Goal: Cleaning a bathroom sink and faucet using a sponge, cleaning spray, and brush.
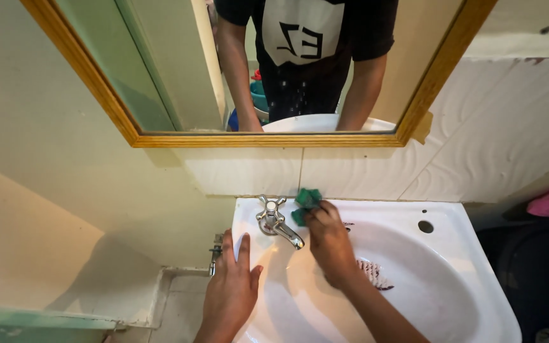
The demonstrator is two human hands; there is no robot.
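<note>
A wide wood-framed wall mirror [274, 70] hangs above a white ceramic washbasin [452, 267] set against pale tiles. At the basin's back left rim stands a chrome cross-handled tap [276, 222]. The left hand [230, 286] lies flat on the basin's left edge, fingers spread and holding nothing. The right hand [332, 241] pinches a small green scouring pad [306, 202] with curled fingers, pressing it just beside the tap.
</note>
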